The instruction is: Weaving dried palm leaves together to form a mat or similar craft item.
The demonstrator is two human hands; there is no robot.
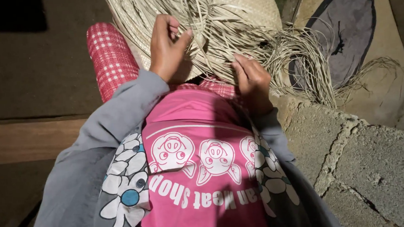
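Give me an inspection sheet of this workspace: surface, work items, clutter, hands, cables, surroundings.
Surface: person's lap in red checked cloth.
Work items: partly woven straw mat with loose straw strips trailing off to the right.
Clutter: dark oval mat on the ground.
Hands: left hand pinches strips; right hand presses on the weave.
Cables: nothing seen.
Surroundings: concrete block ledge at right, wooden plank at left, dark floor.

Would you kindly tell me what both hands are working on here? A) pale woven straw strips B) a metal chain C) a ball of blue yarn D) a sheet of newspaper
A: the left hand and right hand both have their fingers in pale woven straw strips, whose loose ends trail off to the right.
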